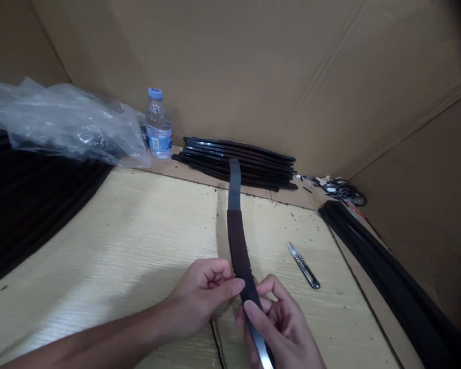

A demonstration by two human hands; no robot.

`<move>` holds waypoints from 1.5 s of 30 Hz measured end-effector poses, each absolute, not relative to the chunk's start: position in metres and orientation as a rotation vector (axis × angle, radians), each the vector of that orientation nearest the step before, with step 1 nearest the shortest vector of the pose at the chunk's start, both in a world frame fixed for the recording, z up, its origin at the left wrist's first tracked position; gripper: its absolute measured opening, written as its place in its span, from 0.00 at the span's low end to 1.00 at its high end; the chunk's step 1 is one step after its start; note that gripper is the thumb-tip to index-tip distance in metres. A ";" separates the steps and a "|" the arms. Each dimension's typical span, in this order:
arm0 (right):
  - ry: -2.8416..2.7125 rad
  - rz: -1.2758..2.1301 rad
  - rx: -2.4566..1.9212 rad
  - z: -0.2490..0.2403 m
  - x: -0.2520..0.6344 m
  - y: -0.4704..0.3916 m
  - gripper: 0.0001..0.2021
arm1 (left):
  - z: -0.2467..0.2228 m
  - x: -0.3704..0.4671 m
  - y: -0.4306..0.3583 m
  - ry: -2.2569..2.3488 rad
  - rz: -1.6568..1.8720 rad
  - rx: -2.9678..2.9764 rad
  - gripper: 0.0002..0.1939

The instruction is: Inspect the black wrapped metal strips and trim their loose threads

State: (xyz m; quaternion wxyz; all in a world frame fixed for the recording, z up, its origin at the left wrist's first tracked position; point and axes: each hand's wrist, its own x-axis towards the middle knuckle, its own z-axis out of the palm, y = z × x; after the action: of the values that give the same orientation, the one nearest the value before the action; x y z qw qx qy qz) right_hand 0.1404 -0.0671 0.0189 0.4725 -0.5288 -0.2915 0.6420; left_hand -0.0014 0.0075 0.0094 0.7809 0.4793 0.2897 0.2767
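A long dark strip [238, 241] rises from the bottom centre, with a brown ribbed section in its middle and a smooth grey-black far end that curves up. My left hand [211, 292] pinches its left edge, thumb on top, just below the brown section. Lower down, my right hand [274, 318] grips the strip from the right, its thumb pressed on the surface and fingers curled beneath. The near end of the strip shines with reflected light. To the right of my hands, small thread snips [303, 266] lie on the pale wooden table [157, 230].
Dark strips [246, 159] are stacked at the back, beside a water bottle [160, 125] and clear plastic bags [69, 123]. Dark material [34, 200] covers the left side. Long black strips [376, 266] line the right edge, near tangled scraps [340, 189]. Cardboard walls [230, 66] surround the table.
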 end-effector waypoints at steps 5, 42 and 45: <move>-0.596 1.618 -1.307 0.023 0.144 -0.064 0.17 | 0.008 0.000 0.008 0.640 0.641 1.049 0.17; -0.786 1.541 -1.218 0.015 0.143 -0.065 0.13 | 0.011 -0.003 0.006 0.653 0.562 1.113 0.17; -0.771 1.593 -1.186 0.016 0.141 -0.069 0.14 | 0.013 -0.002 0.005 0.617 0.554 1.067 0.16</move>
State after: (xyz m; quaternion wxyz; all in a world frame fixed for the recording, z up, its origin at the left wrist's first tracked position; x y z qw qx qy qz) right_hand 0.1411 -0.0686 0.0165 0.4845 -0.4869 -0.3166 0.6542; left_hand -0.0020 0.0053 0.0125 0.7804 0.4936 0.2857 0.2563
